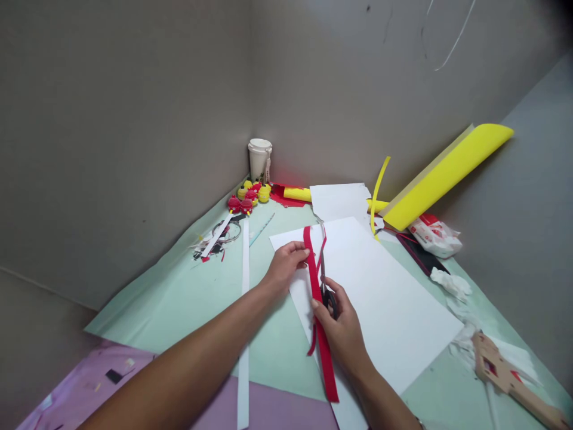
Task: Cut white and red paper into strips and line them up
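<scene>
A long red strip runs upright between my hands, over a large white sheet of paper. My left hand pinches it near its upper end, between thumb and fingers. In my right hand is a pair of scissors with black handles, blades pointing away from me along the strip's right edge. The right thumb lies against the red strip. A narrow red sliver curls beside the blades, and another thin red piece hangs below. How far the blades are apart is hard to see.
A long white strip lies left of my hands, near scraps and a roll of tape. Small red and yellow lanterns and a white cup stand in the corner. Yellow sheet leans at right; a beige glue gun lies front right.
</scene>
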A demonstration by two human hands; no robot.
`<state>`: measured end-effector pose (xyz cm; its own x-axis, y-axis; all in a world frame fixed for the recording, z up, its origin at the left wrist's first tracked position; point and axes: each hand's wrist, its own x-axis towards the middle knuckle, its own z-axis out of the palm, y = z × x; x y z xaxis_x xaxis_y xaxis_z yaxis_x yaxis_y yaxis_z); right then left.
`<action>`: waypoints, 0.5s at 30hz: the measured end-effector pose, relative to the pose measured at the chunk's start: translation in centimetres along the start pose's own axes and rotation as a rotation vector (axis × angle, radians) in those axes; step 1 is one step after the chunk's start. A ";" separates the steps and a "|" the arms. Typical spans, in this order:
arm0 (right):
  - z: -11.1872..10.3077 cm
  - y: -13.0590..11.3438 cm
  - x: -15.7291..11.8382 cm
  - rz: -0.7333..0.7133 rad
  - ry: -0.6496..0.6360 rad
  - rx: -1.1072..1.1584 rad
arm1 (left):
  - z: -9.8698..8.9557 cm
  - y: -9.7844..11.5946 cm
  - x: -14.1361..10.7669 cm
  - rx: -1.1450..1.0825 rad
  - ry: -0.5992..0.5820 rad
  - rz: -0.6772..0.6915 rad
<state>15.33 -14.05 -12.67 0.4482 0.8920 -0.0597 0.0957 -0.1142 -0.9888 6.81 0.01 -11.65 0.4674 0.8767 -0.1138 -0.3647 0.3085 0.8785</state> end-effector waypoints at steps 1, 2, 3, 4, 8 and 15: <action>0.1 0.1 0.0 -0.006 0.022 0.014 | -0.2 0.2 0.2 0.075 0.027 0.039; 0.2 0.2 0.1 -0.011 0.046 0.030 | -0.4 0.5 0.3 0.144 0.046 0.070; 0.4 0.3 0.1 -0.015 0.069 0.046 | -0.6 0.8 0.4 0.210 0.056 0.093; 0.5 0.4 0.2 -0.015 0.087 0.058 | -0.8 1.1 0.6 0.274 0.056 0.105; 0.5 0.6 0.2 -0.002 0.083 0.043 | -2.7 2.6 0.7 0.536 0.099 0.164; -0.3 0.4 0.2 0.034 0.000 0.027 | -8.6 4.7 -0.8 1.325 0.453 0.187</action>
<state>15.69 -14.08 -13.01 0.4511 0.8876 -0.0929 0.0563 -0.1322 -0.9896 -2.23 3.93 -11.41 0.1092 0.9846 0.1364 0.7430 -0.1720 0.6468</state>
